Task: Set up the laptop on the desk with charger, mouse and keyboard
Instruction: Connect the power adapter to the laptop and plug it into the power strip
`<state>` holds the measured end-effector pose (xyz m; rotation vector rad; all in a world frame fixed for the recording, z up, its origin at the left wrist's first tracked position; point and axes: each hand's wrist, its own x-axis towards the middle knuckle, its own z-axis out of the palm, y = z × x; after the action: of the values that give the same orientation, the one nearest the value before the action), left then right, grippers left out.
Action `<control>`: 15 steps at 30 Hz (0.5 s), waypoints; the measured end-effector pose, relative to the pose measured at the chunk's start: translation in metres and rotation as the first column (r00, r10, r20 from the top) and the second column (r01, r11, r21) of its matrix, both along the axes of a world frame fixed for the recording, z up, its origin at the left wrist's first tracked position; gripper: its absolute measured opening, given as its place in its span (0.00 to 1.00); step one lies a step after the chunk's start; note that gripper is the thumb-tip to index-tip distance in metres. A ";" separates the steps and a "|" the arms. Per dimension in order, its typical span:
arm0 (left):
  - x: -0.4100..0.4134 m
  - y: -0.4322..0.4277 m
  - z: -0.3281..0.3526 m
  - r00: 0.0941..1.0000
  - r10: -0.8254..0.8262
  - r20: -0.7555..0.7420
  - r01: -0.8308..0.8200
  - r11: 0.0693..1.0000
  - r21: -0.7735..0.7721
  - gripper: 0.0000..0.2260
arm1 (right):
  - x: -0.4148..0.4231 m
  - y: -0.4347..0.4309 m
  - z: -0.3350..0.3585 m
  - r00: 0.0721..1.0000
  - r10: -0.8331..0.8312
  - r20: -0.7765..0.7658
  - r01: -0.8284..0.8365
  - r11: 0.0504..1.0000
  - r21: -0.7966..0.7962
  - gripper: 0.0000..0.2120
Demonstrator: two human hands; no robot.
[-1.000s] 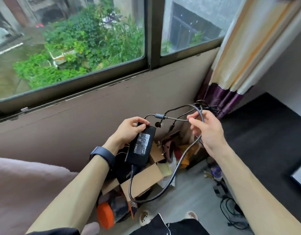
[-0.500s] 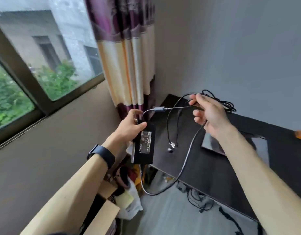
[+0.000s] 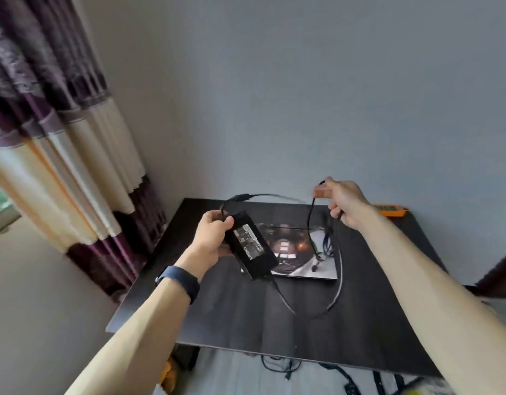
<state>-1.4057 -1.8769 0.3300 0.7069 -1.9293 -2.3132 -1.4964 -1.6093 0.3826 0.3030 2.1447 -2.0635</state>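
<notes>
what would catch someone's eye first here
The two raised hands in the middle draw the eye first: the left hand grips a black charger brick, and the right hand holds its cable, which hangs in a loop over the dark desk. Just beyond the brick, a laptop lies flat on the desk. A purple and cream curtain fills the left edge.
</notes>
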 end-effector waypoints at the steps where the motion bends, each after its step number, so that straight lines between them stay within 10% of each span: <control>1: -0.011 0.007 0.001 1.000 0.010 0.003 -0.011 0.998 0.062 0.12 | -0.006 0.020 0.002 0.995 -0.098 -0.018 0.098 0.995 -0.001 0.19; 15: -0.151 0.057 0.069 0.952 0.279 -0.125 -0.158 0.800 0.579 0.10 | -0.049 0.177 0.027 0.734 -0.608 -0.303 0.577 0.793 -0.193 0.14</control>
<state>-1.5566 -1.8196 0.3985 0.6423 -0.9986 -2.6780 -1.5455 -1.4324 0.4101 0.7529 2.3661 -2.7335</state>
